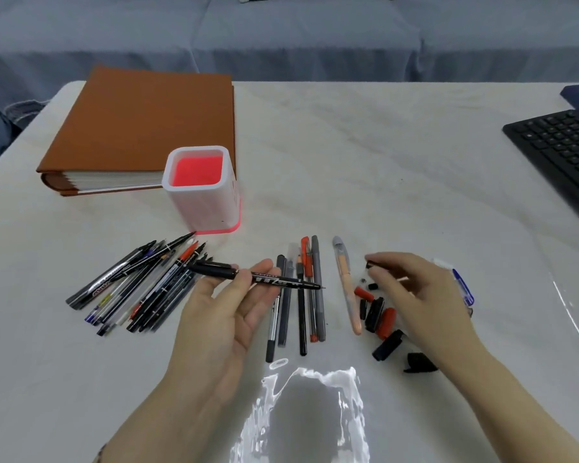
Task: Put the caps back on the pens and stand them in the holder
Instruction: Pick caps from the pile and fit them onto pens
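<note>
Black plastic marker pen (258,277) sits pinched in the left hand (221,315), tip facing the small black cap (370,264) the right hand (418,292) pinches, lined up for capping.

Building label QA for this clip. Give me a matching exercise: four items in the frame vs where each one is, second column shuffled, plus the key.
Items
1. black marker
2. black cap
3. pen holder
4. keyboard

Places
A. at the right edge of the table
B. pinched by the right hand
C. just in front of the brown binder
D. held in the left hand

Pairs: 1-D, 2-B, 3-C, 4-A
</note>
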Demonstrator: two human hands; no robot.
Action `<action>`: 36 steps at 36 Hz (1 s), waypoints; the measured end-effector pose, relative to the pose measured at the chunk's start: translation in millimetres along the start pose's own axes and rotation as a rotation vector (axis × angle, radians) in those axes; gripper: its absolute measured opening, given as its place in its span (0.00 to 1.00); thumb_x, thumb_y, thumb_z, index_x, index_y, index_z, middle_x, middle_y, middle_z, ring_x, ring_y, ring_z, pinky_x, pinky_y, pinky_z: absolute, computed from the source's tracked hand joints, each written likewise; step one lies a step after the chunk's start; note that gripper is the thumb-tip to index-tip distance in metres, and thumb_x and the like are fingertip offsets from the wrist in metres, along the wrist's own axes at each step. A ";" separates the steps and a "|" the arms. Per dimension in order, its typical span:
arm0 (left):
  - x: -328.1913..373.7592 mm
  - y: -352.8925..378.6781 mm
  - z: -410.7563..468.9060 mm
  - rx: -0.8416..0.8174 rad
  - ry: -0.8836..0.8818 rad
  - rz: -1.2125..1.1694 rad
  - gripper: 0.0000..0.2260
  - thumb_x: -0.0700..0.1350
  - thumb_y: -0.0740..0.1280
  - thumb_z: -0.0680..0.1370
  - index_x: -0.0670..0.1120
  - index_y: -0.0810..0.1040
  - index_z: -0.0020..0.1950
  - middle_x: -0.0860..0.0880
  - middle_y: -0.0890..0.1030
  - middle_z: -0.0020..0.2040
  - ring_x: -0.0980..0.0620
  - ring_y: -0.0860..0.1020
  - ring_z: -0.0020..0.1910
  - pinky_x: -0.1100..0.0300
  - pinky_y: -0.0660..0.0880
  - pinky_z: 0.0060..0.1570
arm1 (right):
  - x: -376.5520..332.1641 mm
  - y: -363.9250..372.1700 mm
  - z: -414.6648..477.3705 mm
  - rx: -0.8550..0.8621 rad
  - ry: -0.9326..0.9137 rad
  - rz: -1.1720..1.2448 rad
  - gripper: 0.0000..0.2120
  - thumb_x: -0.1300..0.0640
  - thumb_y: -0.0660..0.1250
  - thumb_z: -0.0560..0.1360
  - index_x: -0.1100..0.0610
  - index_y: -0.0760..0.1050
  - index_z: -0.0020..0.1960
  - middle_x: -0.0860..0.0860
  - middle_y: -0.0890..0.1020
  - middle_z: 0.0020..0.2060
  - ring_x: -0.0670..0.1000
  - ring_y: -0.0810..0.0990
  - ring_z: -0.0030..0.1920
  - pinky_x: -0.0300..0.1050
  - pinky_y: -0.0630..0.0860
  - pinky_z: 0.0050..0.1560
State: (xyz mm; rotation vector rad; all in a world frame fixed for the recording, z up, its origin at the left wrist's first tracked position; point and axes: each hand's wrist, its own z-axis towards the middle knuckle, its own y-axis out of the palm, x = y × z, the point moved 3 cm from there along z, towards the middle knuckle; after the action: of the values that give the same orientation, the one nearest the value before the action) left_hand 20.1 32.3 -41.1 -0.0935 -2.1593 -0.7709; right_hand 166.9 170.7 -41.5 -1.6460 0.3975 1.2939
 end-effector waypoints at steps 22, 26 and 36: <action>-9.6 10.5 -27.7 -0.094 0.082 0.083 0.04 0.35 0.60 0.75 0.43 0.72 0.42 0.42 0.85 0.43 0.50 0.84 0.41 0.65 0.79 0.39 | -25.2 17.6 -33.0 -0.084 -0.043 0.155 0.07 0.44 0.68 0.62 0.38 0.80 0.40 0.34 0.81 0.29 0.41 0.78 0.36 0.29 0.71 0.32; -9.4 9.9 -31.6 -0.107 0.115 0.088 0.03 0.39 0.63 0.68 0.43 0.72 0.40 0.40 0.85 0.43 0.49 0.84 0.41 0.65 0.80 0.39 | -24.4 17.8 -34.7 -0.076 -0.084 0.129 0.11 0.42 0.63 0.62 0.36 0.79 0.43 0.35 0.81 0.31 0.41 0.79 0.38 0.29 0.72 0.32; -9.8 10.6 -30.9 -0.144 0.191 0.240 0.06 0.33 0.58 0.76 0.42 0.69 0.42 0.43 0.85 0.37 0.52 0.84 0.37 0.67 0.78 0.37 | -22.2 23.4 -38.1 -0.196 -0.066 0.152 0.13 0.54 0.66 0.67 0.34 0.77 0.34 0.36 0.80 0.28 0.38 0.79 0.35 0.24 0.70 0.41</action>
State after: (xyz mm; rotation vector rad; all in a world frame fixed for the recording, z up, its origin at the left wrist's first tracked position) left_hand 51.0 25.6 -28.3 -0.3348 -1.8703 -0.7618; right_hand 162.6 121.5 -34.5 -1.7569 0.3717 1.5372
